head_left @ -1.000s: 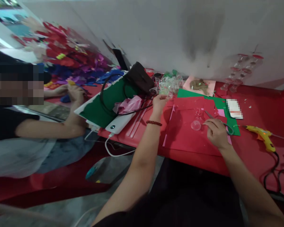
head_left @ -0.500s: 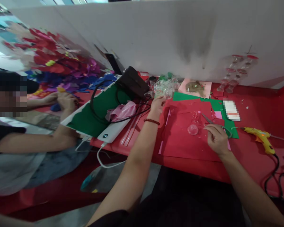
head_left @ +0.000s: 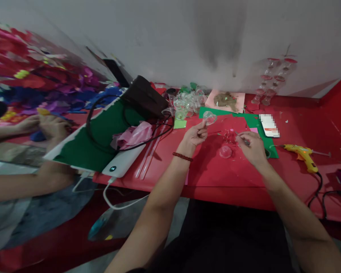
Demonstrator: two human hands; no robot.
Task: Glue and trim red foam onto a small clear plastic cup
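My left hand [head_left: 197, 133] is closed on the edge of a small clear plastic cup [head_left: 210, 117], raised above the red paper [head_left: 207, 172]. To its right my right hand [head_left: 253, 147] is closed around scissors [head_left: 246, 142]; its fingers cover most of them. Between and below the hands another clear cup [head_left: 225, 152] sits on the red paper. Small scraps [head_left: 229, 137] lie just behind that cup. A heap of clear plastic cups [head_left: 189, 102] stands beyond my left hand.
At right lie a yellow glue gun [head_left: 301, 153] with a black cord and a white phone [head_left: 269, 126]. Strung clear cups [head_left: 268, 81] lean on the wall. A white power bank [head_left: 125, 161], green board [head_left: 93, 136] and black cable are at left. A co-worker's hands [head_left: 49, 125] work beside paper flowers.
My left hand has come back from the cup heap with a clear cup in it. My right hand has lifted the scissors toward it. The view has shifted to the right.
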